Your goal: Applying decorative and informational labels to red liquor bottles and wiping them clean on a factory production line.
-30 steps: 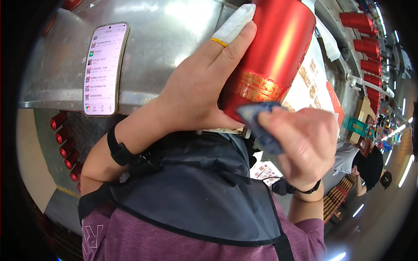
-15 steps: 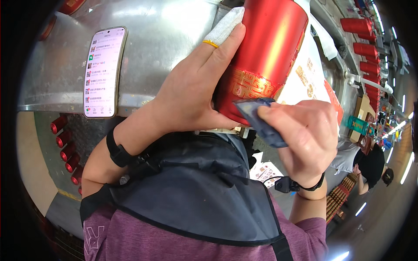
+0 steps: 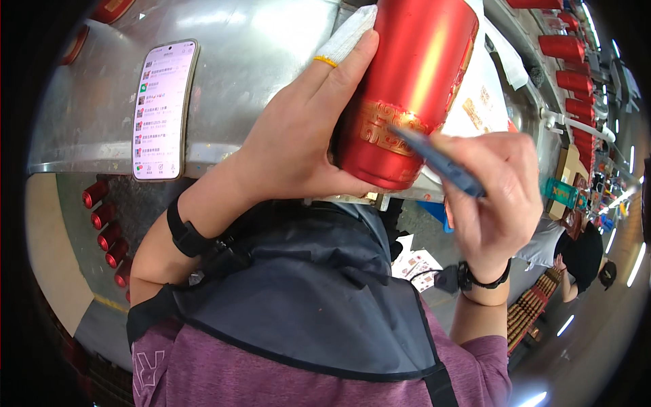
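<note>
My left hand (image 3: 288, 139) grips a shiny red cylindrical canister (image 3: 424, 64), which leans above the metal table edge. Its thumb is at the canister's lower end, and a white cloth finger sleeve (image 3: 349, 37) with a yellow edge covers one finger. A band of gold fretwork pattern (image 3: 380, 125) runs round the lower part of the canister. Pinched in my right hand (image 3: 502, 193) is a flat dark blue-grey scraper (image 3: 444, 166). Its tip lies at the gold band; whether it touches the surface is hard to tell.
A lit phone (image 3: 163, 112) lies on the metal table (image 3: 230, 68) to the left. White sheets with gold prints (image 3: 478, 112) lie right of the canister. Small red cans (image 3: 102, 216) line the lower left; more red canisters (image 3: 563, 47) stand far right, near another person (image 3: 580, 261).
The scraper has swung from lying broadside at the canister's lower edge to nearly edge-on, its tip higher on the gold band. My right hand has shifted slightly right.
</note>
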The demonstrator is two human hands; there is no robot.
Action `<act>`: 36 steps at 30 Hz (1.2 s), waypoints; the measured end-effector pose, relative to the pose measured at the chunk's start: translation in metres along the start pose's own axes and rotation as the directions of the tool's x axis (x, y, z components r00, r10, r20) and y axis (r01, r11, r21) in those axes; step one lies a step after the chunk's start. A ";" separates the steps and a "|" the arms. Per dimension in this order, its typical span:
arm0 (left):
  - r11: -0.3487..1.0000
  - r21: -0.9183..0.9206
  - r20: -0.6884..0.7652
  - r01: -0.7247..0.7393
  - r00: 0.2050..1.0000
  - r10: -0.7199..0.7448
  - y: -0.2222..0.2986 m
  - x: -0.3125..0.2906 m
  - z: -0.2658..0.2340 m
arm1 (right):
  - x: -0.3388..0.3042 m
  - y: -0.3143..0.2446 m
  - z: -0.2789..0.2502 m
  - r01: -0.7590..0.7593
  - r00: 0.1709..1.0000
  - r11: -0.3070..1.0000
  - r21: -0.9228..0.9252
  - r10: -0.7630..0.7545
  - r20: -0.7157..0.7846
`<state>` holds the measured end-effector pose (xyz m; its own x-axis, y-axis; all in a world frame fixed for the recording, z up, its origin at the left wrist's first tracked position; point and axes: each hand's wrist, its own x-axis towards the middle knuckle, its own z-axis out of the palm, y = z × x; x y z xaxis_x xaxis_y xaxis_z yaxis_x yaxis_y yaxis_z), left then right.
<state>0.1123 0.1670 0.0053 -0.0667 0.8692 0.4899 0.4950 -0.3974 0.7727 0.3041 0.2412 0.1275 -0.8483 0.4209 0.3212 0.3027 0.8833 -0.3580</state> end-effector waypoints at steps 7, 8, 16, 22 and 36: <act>1.000 -0.012 0.040 -0.003 0.999 0.004 -0.004 -0.002 -0.001 | -0.027 0.000 -0.002 0.009 0.998 0.993 0.121 -0.016 0.053; 1.000 0.001 0.056 0.005 0.998 -0.005 -0.005 -0.003 0.000 | -0.028 -0.001 -0.003 -0.062 0.998 0.991 0.122 0.064 -0.013; 0.995 0.093 0.079 -0.025 0.997 0.018 -0.007 0.001 0.003 | -0.015 0.011 0.010 -0.249 0.951 0.937 0.243 0.285 -0.123; 0.980 0.158 0.064 -0.121 0.992 0.112 -0.026 0.000 0.007 | -0.011 0.031 -0.001 -0.270 0.916 0.941 0.202 0.316 -0.247; 0.987 0.124 0.099 -0.106 0.991 0.094 -0.002 0.007 -0.003 | -0.048 -0.005 -0.006 -0.299 0.952 0.938 0.174 0.305 -0.010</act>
<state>0.1084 0.1729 0.0076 0.0660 0.8529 0.5178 0.6025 -0.4477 0.6607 0.3462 0.2182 0.1190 -0.7110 0.6724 0.2056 0.4619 0.6671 -0.5845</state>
